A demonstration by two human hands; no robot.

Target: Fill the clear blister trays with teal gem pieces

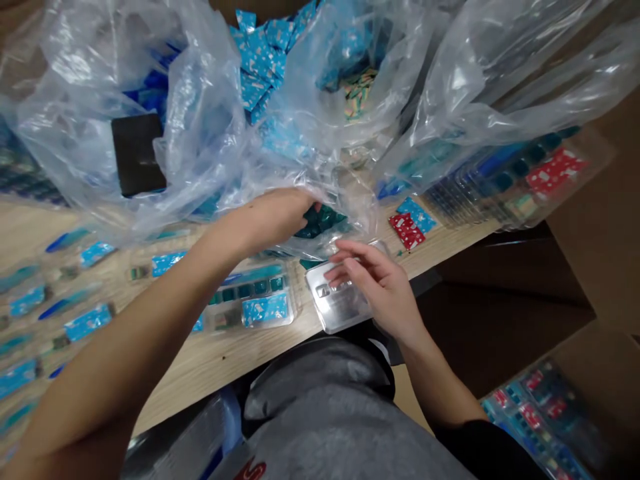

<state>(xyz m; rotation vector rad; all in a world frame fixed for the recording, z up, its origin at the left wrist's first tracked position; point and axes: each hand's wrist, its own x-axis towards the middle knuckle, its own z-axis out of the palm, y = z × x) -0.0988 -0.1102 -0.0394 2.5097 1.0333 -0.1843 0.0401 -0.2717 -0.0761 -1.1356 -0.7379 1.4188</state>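
Note:
My left hand [287, 212] reaches into the mouth of a clear plastic bag [360, 210] that holds dark teal pieces [323, 221]. Its fingertips are hidden, so I cannot see what they grasp. Over a clear plastic blister tray [345, 310] at the table's front edge hovers my right hand [377, 283], fingers loosely bent and apart. Small square pockets show in the tray under those fingers. To its left lies a filled tray [293, 303] with a row of teal squares and a blue patterned packet [265, 309].
Large clear bags [200, 120] line the back, one with blue patterned packets [267, 53]. A dark rectangle [139, 153] rests against the left bag. Filled trays cover the left; stacked trays [465, 193] and a red packet [406, 230] are right. A cardboard box [600, 380] stands below.

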